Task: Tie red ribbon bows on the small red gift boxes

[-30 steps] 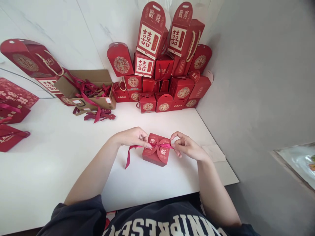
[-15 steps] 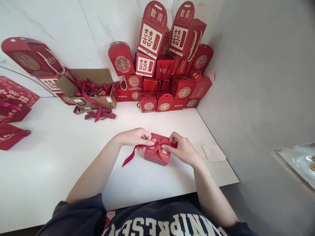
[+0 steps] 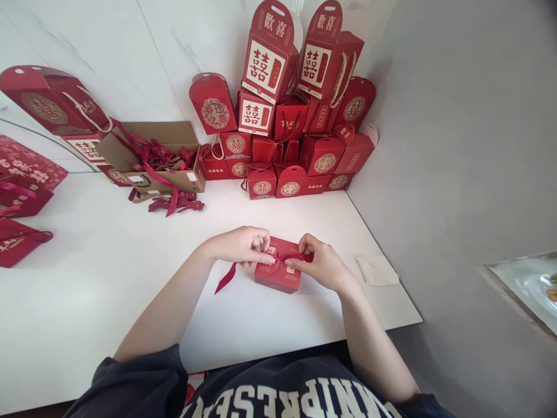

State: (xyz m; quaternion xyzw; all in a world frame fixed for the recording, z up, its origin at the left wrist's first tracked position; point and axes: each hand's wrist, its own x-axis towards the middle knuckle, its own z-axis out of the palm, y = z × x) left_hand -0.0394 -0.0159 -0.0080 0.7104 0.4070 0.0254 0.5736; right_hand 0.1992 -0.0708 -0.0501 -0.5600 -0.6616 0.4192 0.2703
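A small red gift box (image 3: 277,273) sits flat on the white desk (image 3: 108,290), its long side running across in front of the person, between both hands. The left hand (image 3: 239,247) and right hand (image 3: 315,264) pinch a red ribbon (image 3: 298,257) over its top, one end trailing off toward the desk. Farther back, an open cardboard carton (image 3: 185,181) holds a tangle of loose red ribbons (image 3: 163,157).

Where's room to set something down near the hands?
White tabletop stretches left of the left forearm, toward the red paper bags, and between the right hand and a folded white napkin. Crowded: stacked red gift boxes, ribbon-filled cardboard carton.
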